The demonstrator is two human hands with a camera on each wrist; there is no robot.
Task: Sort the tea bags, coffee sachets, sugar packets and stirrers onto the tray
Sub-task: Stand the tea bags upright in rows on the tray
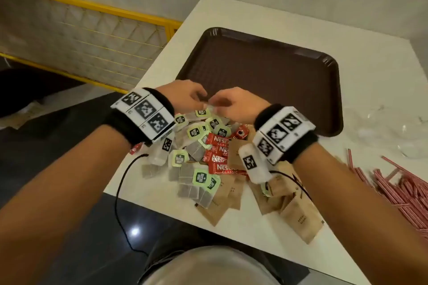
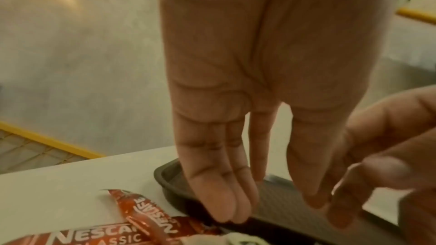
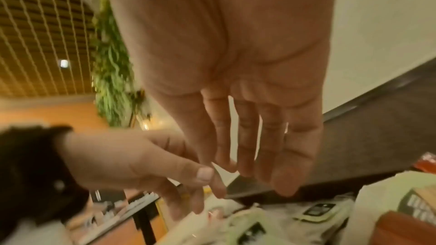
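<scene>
A brown tray (image 1: 266,71) lies bare on the white table. In front of it is a mixed heap of green-tagged tea bags (image 1: 196,132), red coffee sachets (image 1: 220,152) and brown sugar packets (image 1: 298,217). Red-striped stirrers (image 1: 398,187) lie at the right. Both hands meet at the heap's far end, by the tray's near rim. My left hand (image 1: 196,97) (image 2: 226,202) has straight fingers above a coffee sachet (image 2: 146,217), with the thumb laid against the forefinger. My right hand (image 1: 222,103) (image 3: 254,156) hangs with straight fingers over tea bags (image 3: 316,210). A pale tea bag edge (image 1: 212,104) shows between the fingertips.
A clear crumpled plastic bag (image 1: 389,127) lies right of the tray. The table's near edge runs just below the heap. Thin black cables (image 1: 120,192) hang from both wrists over that edge. A yellow railing (image 1: 92,7) stands off to the left.
</scene>
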